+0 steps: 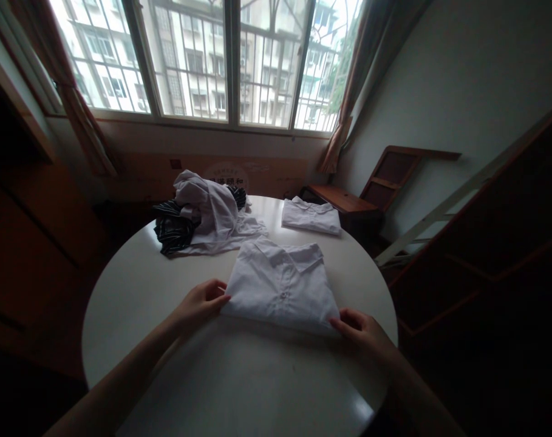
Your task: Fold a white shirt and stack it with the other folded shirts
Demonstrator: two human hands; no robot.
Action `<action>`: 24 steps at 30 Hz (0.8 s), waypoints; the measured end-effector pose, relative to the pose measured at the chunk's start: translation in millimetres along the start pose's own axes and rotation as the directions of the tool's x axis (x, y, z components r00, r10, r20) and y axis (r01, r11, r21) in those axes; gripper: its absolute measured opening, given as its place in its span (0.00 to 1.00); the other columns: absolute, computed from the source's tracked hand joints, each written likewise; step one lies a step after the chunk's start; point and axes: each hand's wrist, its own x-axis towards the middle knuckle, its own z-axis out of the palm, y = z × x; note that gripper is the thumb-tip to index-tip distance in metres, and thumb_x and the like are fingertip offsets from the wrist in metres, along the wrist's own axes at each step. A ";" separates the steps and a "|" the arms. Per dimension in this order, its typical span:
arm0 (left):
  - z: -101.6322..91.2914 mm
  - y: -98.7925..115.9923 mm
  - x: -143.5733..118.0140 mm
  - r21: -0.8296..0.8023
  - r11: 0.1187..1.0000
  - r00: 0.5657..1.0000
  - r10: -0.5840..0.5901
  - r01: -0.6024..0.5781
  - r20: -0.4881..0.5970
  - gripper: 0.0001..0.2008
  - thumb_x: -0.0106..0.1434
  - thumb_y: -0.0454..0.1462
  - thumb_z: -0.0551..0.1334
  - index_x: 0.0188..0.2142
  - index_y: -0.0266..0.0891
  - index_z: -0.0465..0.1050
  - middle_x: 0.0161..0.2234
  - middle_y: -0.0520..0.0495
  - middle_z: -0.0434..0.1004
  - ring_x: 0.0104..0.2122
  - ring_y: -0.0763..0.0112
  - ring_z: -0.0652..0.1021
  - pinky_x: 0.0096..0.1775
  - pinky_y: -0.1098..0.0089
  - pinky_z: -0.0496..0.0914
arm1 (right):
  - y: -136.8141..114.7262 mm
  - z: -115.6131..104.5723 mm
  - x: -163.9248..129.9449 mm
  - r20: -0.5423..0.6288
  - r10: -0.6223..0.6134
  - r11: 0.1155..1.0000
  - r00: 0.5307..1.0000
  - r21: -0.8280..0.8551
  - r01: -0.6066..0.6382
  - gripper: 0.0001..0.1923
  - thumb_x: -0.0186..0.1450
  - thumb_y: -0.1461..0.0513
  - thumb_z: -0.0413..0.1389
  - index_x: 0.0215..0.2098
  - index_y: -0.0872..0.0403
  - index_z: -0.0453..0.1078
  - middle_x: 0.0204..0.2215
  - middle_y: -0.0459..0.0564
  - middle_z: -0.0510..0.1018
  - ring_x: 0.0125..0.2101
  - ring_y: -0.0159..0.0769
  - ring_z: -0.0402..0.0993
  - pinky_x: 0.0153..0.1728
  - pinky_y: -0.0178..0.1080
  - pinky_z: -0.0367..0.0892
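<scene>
A white collared shirt [280, 288], folded into a compact rectangle, lies on the round white table [166, 364] with its collar on the far side and buttons facing up. My left hand [203, 301] pinches its left near corner between thumb and fingers. At the right near corner, my right hand [360, 328] grips the cloth the same way, thumb on top. The fingers beneath the fabric are partly hidden. Farther back on the right rests a second folded white shirt [311, 215].
A loose heap of white clothes [212, 203] with a black striped garment [175, 230] sits at the table's back left. Beyond the table stand a wooden chair [387, 179] and a barred window [194, 60]. A pale ladder-like frame [433, 218] leans at the right.
</scene>
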 end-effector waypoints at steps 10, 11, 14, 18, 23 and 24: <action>-9.7 -3.9 -1.4 0.173 0.985 0.997 0.004 -0.017 0.074 0.19 0.51 0.51 0.58 0.24 0.34 0.68 0.20 0.52 0.67 0.22 0.74 0.67 0.25 0.75 0.59 | 2.0 2.1 -5.6 -0.030 0.001 0.998 1.000 -0.061 -0.003 0.21 0.55 0.46 0.50 0.27 0.56 0.68 0.24 0.49 0.73 0.26 0.36 0.68 0.27 0.36 0.61; -10.4 -4.3 -1.3 0.172 0.985 0.997 -0.007 -0.006 0.080 0.20 0.51 0.51 0.58 0.23 0.34 0.68 0.20 0.52 0.67 0.22 0.74 0.66 0.24 0.75 0.59 | 2.0 2.1 -6.0 -0.030 -0.003 0.997 1.000 -0.072 0.000 0.21 0.55 0.46 0.50 0.27 0.56 0.68 0.23 0.49 0.72 0.25 0.36 0.67 0.26 0.36 0.61; -12.8 -4.4 -1.2 0.126 0.992 0.992 -0.043 0.027 0.120 0.20 0.49 0.51 0.60 0.24 0.34 0.67 0.20 0.53 0.65 0.22 0.76 0.65 0.23 0.76 0.57 | 0.5 1.7 -8.6 -0.028 -0.015 0.994 0.999 -0.106 0.012 0.20 0.55 0.47 0.49 0.26 0.55 0.67 0.22 0.48 0.72 0.25 0.35 0.67 0.25 0.35 0.61; -15.4 -1.1 -2.2 0.092 0.995 0.985 -0.043 0.028 0.164 0.19 0.48 0.50 0.61 0.21 0.35 0.64 0.19 0.55 0.61 0.21 0.77 0.63 0.23 0.76 0.56 | -2.0 0.8 -14.0 -0.035 -0.038 0.990 0.999 -0.137 0.033 0.18 0.55 0.48 0.50 0.26 0.55 0.68 0.23 0.48 0.73 0.26 0.37 0.69 0.27 0.35 0.61; -12.7 -3.1 -2.6 0.159 0.982 0.982 0.078 -0.106 0.172 0.18 0.50 0.49 0.60 0.19 0.36 0.62 0.26 0.51 0.64 0.25 0.75 0.65 0.27 0.75 0.59 | -1.7 3.8 -14.5 -0.034 -0.092 0.994 0.995 -0.057 0.090 0.17 0.56 0.49 0.50 0.25 0.54 0.67 0.27 0.49 0.74 0.28 0.38 0.69 0.29 0.36 0.63; -12.0 -4.7 -3.1 0.204 0.970 0.982 0.098 -0.131 0.163 0.17 0.50 0.48 0.60 0.19 0.36 0.62 0.27 0.51 0.65 0.25 0.75 0.65 0.27 0.74 0.60 | -1.1 4.4 -13.7 -0.039 -0.110 0.992 0.993 -0.058 0.108 0.17 0.55 0.49 0.50 0.24 0.54 0.66 0.28 0.50 0.73 0.28 0.38 0.69 0.30 0.36 0.63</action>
